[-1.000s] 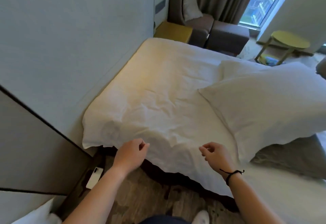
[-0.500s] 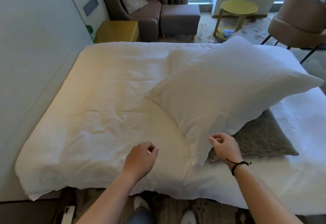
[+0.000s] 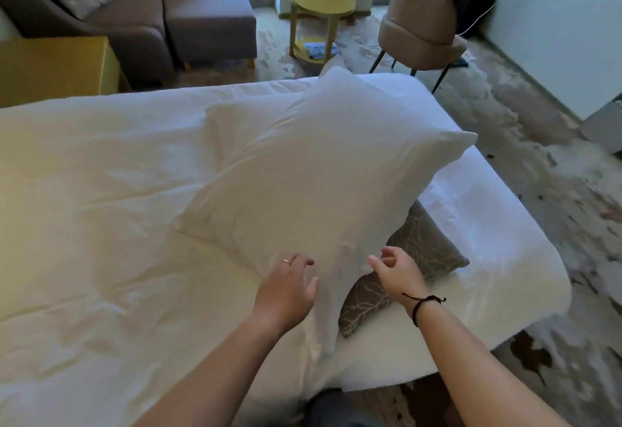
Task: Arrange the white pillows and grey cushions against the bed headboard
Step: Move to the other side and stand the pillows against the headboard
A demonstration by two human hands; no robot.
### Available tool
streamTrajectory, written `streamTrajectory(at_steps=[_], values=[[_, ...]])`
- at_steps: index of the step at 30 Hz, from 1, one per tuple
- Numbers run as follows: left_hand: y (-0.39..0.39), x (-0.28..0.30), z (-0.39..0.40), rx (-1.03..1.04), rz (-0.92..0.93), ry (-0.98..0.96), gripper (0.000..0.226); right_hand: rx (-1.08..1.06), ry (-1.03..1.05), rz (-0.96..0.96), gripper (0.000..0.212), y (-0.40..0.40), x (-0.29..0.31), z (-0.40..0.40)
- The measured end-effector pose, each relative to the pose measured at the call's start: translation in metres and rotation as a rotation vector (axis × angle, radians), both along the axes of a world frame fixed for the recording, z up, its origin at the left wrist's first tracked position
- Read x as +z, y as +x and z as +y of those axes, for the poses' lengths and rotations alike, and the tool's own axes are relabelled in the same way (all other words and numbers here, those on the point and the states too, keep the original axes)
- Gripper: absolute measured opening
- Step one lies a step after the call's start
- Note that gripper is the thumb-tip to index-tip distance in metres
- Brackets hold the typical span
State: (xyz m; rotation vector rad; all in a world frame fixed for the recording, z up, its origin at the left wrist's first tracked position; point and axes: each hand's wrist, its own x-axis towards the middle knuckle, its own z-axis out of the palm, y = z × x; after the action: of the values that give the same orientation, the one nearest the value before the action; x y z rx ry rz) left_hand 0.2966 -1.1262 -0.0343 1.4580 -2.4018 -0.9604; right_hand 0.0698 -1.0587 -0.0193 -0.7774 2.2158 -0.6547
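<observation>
Left hand (image 3: 286, 287) and right hand (image 3: 397, 273), lower centre of frame, both loosely spread and gripping nothing, fingertips at the near edge of one white pillow (image 3: 313, 174); a second white pillow (image 3: 235, 124) lies partly beneath it; one grey cushion (image 3: 417, 258) shows under its right corner; all rest on the white-sheeted bed (image 3: 101, 224); upper frame: one round yellow table (image 3: 322, 1), one tan chair (image 3: 417, 29), one brown armchair (image 3: 134, 23); patterned carpet (image 3: 538, 174) at right.

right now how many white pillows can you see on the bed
2: one large white pillow on top, overlapping the grey cushion; a second pillow peeks out behind its left edge. More may be hidden.
</observation>
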Motion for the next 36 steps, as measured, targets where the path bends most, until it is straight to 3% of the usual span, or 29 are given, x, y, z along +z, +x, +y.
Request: streamTrajectory(at_steps=[2,6,12,18,22,24,28,32,36], values=[[-0.013,-0.001,-0.009,-0.045,-0.055,-0.053,0.040,0.042,0.022,0.044,0.062,-0.019,-0.001,-0.021],[-0.040,-0.011,-0.035,-0.240,-0.273,-0.195,0.061,0.418,-0.006,0.394,0.074,-0.057,-0.006,-0.078],[-0.091,-0.023,-0.089,-0.066,-0.315,-0.148,0.071,0.873,-0.042,0.654,0.077,-0.106,-0.012,-0.179],[-0.102,-0.031,-0.186,0.221,-0.195,-0.067,0.084,0.921,-0.117,0.715,0.081,-0.125,-0.050,-0.204],[-0.097,-0.038,-0.241,0.404,-0.208,0.065,0.103,0.913,-0.130,0.696,0.079,-0.132,-0.074,-0.191],[-0.099,-0.043,-0.252,0.418,-0.221,0.121,0.092,0.912,-0.139,0.679,0.077,-0.136,-0.080,-0.188],[-0.110,-0.050,-0.258,0.376,-0.249,0.049,0.026,0.927,-0.149,0.656,0.076,-0.142,-0.089,-0.182],[-0.121,-0.048,-0.258,0.248,-0.372,-0.012,0.022,0.937,-0.115,0.641,0.076,-0.146,-0.091,-0.170],[-0.115,-0.045,-0.266,0.296,-0.286,-0.030,0.019,0.951,-0.066,0.603,0.077,-0.154,-0.088,-0.161]])
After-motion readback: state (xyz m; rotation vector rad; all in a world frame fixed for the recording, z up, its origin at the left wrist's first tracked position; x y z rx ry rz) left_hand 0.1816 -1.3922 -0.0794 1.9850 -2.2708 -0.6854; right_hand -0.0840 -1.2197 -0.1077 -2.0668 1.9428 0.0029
